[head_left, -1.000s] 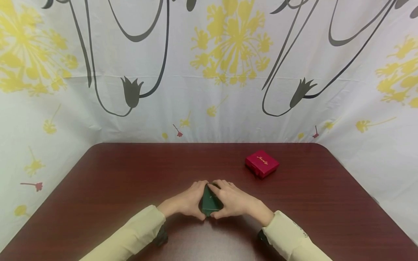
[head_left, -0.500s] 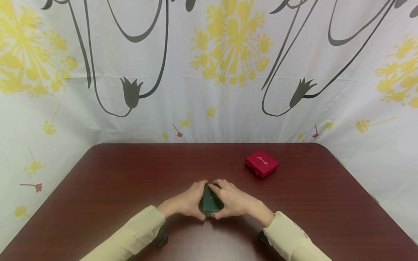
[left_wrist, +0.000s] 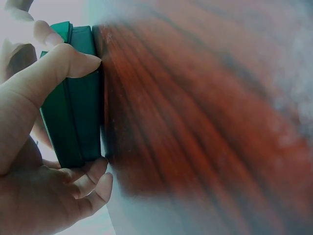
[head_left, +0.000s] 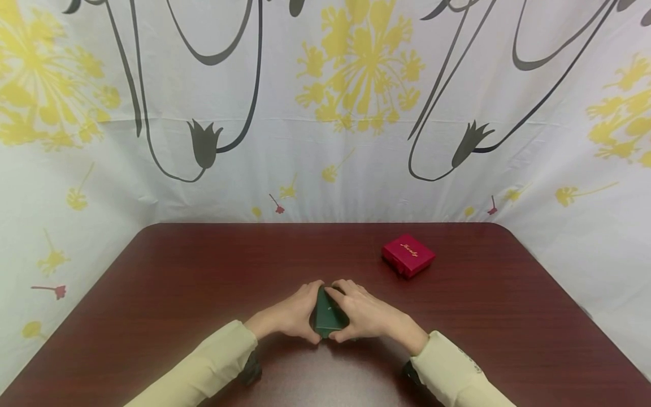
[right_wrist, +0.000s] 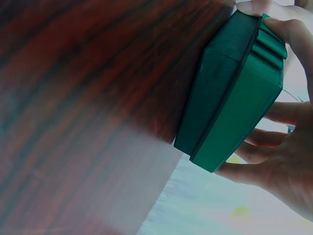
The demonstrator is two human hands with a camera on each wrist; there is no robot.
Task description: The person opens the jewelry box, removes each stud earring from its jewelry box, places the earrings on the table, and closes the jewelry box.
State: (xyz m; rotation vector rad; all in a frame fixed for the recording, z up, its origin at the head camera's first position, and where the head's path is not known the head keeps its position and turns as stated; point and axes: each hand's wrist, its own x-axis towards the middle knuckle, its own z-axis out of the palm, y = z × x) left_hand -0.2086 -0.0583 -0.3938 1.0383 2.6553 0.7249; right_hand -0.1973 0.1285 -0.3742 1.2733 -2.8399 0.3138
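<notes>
A small dark green gift box (head_left: 327, 317) rests on the table between both hands. My left hand (head_left: 289, 314) grips its left side, thumb at the near edge and fingers toward the far edge. Around the right side curls my right hand (head_left: 372, 314), partly covering the top. In the left wrist view, the green box (left_wrist: 83, 117) has a thumb across one end and fingertips at the other. From the right wrist, the green box (right_wrist: 234, 93) shows its lid seated on the base and a ribbed band at one end, near a thumb.
A red jewelry box (head_left: 408, 254) with gold lettering sits farther back to the right. Dark reddish-brown wood forms the table (head_left: 229, 254). Behind and beside it hangs a white curtain (head_left: 325, 186) with yellow and grey flower prints.
The right hand and the green box have shifted very slightly to the right. The left hand keeps its place, and the red jewelry box has not moved.
</notes>
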